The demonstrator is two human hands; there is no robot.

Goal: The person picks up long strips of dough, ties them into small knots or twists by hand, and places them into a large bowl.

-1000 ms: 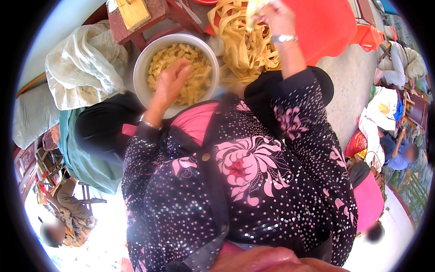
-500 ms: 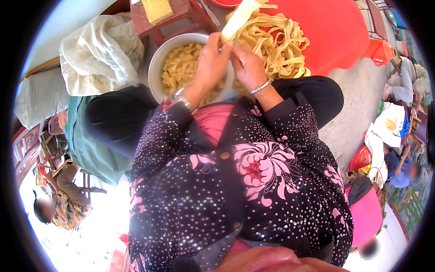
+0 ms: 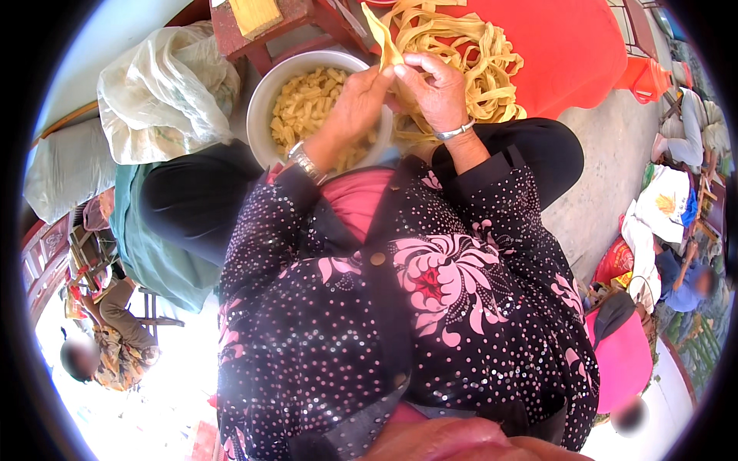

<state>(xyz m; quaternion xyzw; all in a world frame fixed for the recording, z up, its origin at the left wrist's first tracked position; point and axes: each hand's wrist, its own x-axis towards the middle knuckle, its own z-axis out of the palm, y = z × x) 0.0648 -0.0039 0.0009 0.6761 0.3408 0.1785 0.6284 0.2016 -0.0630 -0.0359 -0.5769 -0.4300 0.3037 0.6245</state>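
Observation:
A pale yellow flat strip stands up between my two hands, folded or pinched at its lower end. My left hand closes its fingers on that lower end, above the right side of a white basin. Close against it, my right hand pinches the same end between thumb and forefinger. Many short folded yellow pieces lie in the basin. Beyond my right hand, a loose tangle of long yellow strips rests on a red cloth. The exact fold at my fingertips is hidden.
A dark red wooden stool with a yellow block on it stands behind the basin. Translucent plastic bags lie at the left. A red-orange bag sits right of the cloth. Other people sit at both far sides.
My right hand has turned and risen, its fingers now nearer the strip's lower end. The strip looks narrower and more folded than before, and leans to the left.

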